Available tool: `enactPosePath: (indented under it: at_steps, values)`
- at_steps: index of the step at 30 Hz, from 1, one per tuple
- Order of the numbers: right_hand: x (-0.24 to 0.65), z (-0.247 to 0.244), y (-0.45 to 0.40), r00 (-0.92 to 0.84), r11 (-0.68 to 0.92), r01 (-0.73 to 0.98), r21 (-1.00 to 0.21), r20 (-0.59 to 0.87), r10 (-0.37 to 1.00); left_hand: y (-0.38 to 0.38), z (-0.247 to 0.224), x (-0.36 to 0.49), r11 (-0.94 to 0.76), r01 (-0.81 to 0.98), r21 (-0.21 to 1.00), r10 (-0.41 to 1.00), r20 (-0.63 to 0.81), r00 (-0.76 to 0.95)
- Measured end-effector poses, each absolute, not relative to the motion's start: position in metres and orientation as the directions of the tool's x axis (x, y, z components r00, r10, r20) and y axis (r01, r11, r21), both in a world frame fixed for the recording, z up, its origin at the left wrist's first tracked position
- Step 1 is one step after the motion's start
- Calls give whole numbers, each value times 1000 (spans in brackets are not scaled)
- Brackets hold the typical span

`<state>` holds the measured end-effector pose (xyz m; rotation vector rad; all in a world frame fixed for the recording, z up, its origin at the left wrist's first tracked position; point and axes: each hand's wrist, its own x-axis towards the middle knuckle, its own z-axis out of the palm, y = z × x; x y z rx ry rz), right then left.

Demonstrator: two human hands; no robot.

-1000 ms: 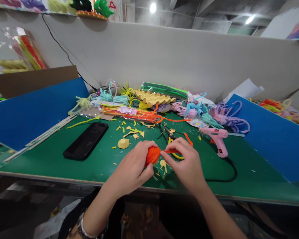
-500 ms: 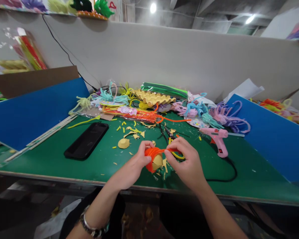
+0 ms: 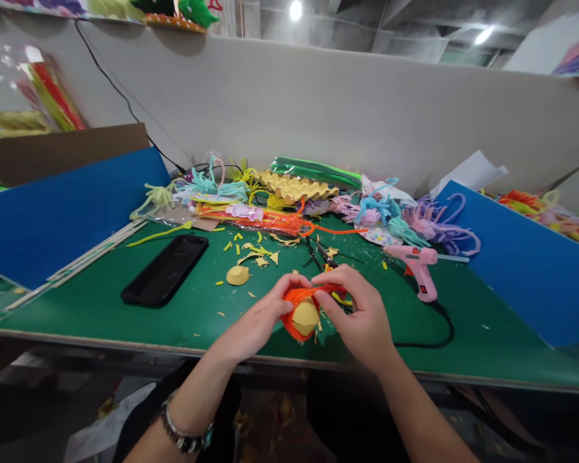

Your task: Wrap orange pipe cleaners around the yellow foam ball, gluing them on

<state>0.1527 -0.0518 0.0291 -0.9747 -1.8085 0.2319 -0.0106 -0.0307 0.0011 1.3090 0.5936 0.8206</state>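
Observation:
My left hand [image 3: 271, 314] is closed round a small yellow cardboard cup [image 3: 306, 316], like a piece of egg carton. Orange pipe cleaner [image 3: 296, 329] is wound in rows about the cup, leaving part of its yellow surface bare. Pinched between thumb and fingers of my right hand [image 3: 354, 312] is the loose end of the orange pipe cleaner, close beside the cup. Both hands are just above the table's front part. Another yellow cardboard cup [image 3: 237, 275] lies apart on the table, left of my hands.
A black phone [image 3: 165, 270] lies to the left on the green table [image 3: 468, 347]. On the right is a pink glue gun [image 3: 419, 267] with its cord. Pipe cleaner bundles and a yellow egg carton [image 3: 294, 186] line the back. Blue boards [image 3: 72, 212] stand at both sides.
My right hand has moved in a little closer to the cup, shortening the visible stretch of orange pipe cleaner. The cup has turned slightly, showing more of its yellow face.

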Motion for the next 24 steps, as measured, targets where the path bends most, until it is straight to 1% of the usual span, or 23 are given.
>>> enactPosePath:
  at_steps: [5,12,14,16,21,24]
  values:
    - [154,30,-51,-175,689,499,-526,718,674,-31,3,-8,14,-120,993,871,46,488]
    - [151,29,-52,-161,688,536,-489,741,652,-35,13,-5,-75,26,997,859,52,509]
    - [150,29,-52,-159,685,552,-475,747,646,-36,15,-5,-69,42,997,857,38,515]
    - [150,29,-52,-152,674,572,-468,746,648,-37,15,-4,-40,26,999,852,20,523]
    - [153,27,-50,-137,649,609,-456,746,652,-36,10,-5,-32,-94,995,847,77,526]
    - [156,25,-50,-135,636,637,-436,750,648,-34,6,-5,16,-148,989,856,63,513]
